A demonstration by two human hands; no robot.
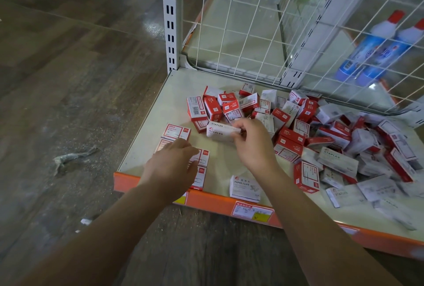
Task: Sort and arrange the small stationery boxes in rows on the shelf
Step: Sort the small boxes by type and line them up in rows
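While sorting staples from clips on the shelf (146, 122):
Right hand (251, 145) pinching white staples box (221, 130) by its end; left hand (171, 167) flat, fingers straight, steadying red boxes (202, 164) by front edge, likely squaring the row.

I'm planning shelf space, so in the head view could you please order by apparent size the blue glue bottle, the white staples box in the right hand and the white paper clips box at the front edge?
1. Blue glue bottle, clearly largest, though farther away behind the mesh.
2. and 3. White staples box and white paper clips box look about alike; the right hand covers the staples box's end and the paper clips box is nearer, so I won't rank them.
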